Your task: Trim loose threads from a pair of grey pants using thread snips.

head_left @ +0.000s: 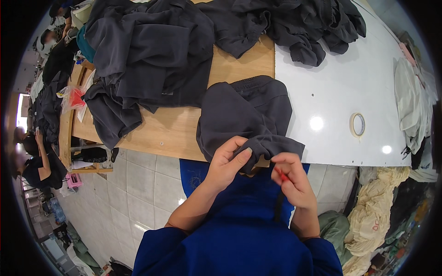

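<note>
A dark grey garment with a gathered elastic waistband lies bunched at the table's front edge. My left hand pinches a fold of it between thumb and fingers, close to its near end. Just right of that fold, my right hand is closed around a small red tool. Most of this tool is hidden by the fingers, so its kind cannot be told. The garment's near end lies between both hands and reaches over the edge.
More dark grey garments are heaped at the back left, with others at the back right. A tape roll rests on the white tabletop. Cream cloth is piled at lower right. Other people are at far left.
</note>
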### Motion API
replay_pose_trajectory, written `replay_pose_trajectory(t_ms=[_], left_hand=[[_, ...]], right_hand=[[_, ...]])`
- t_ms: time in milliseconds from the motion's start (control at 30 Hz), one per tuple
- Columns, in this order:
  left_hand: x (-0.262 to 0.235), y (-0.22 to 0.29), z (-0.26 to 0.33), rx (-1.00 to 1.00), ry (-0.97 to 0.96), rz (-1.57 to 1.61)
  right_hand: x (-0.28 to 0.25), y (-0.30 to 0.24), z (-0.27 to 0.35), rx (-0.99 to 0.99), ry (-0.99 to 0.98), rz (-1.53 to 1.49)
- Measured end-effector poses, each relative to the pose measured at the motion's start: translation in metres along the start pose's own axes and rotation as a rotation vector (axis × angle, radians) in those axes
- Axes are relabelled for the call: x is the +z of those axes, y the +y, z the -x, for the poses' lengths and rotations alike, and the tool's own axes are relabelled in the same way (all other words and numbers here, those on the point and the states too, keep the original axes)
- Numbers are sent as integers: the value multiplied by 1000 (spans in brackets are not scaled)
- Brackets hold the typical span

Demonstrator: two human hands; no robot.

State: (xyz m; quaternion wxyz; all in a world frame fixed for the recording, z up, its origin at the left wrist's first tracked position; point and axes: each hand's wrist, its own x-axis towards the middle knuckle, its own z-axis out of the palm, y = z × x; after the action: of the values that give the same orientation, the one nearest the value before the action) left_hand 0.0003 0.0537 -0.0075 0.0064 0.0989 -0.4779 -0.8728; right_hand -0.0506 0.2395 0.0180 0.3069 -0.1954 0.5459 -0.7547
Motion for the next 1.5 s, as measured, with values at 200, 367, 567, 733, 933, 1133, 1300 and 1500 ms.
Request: replay_pose_trajectory(t_ms=[200,367,567,733,933,1133,1300,1500], left_hand=[[4,3,4,4,-43,-39],[6,2,6,49,-40,-85],[7,1,7,52,-62,-110],[7,2,8,45,-87,-110],[8,0,8,33,-63,-120],[10,2,9,18,-79,-96],[10,2,8,54,-58,-155],[9,-2,7,70,-55,-219]], right_hand=[[9,-2,-13,-275,229,633],[12,-2,-15,-387,270,786],[13,-5,-14,-390,282,812],[13,-6,-13,-397,264,806],[11,-3,-14,-440,270,835],[12,-2,-14,-446,304,803],[13,-3,-14,-435,302,816],[11,-3,-15,-452,285,838]])
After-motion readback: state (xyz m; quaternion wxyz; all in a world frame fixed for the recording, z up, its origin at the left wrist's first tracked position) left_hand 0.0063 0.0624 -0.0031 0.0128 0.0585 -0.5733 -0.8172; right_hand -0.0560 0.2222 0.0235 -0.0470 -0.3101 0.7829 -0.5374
